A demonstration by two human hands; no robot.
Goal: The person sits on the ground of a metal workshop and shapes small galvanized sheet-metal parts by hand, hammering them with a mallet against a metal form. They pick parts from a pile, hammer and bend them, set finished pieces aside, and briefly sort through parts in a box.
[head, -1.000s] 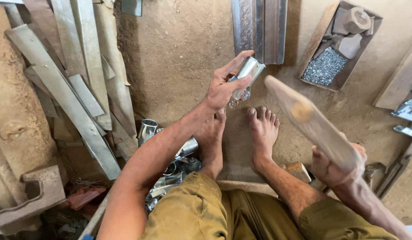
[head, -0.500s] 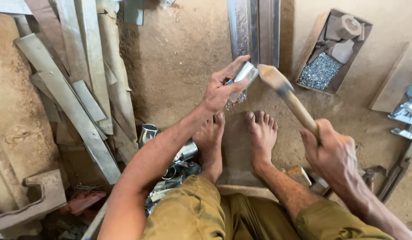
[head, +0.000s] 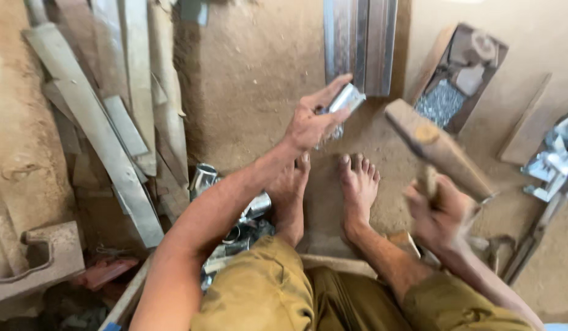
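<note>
My left hand (head: 311, 119) grips a small shiny metal piece (head: 346, 98), held out above the dirt floor just ahead of my bare feet (head: 333, 190). My right hand (head: 440, 211) is closed on the handle of a wooden mallet (head: 437, 150), raised at the right with its blurred head level with my toes and to the right of the metal piece. I sit low, with my knees in olive trousers at the bottom of the view.
Long metal strips (head: 112, 122) lie at the left. A metal channel (head: 357, 43) lies ahead. A wooden box of small nails (head: 459, 73) is at the upper right. Several shiny metal parts (head: 250, 211) lie by my left leg, more bright pieces (head: 557, 162) at the right edge.
The mallet swung down onto the metal piece half a second ago and has now lifted back to the right and toward me. My left hand keeps the piece in nearly the same spot.
</note>
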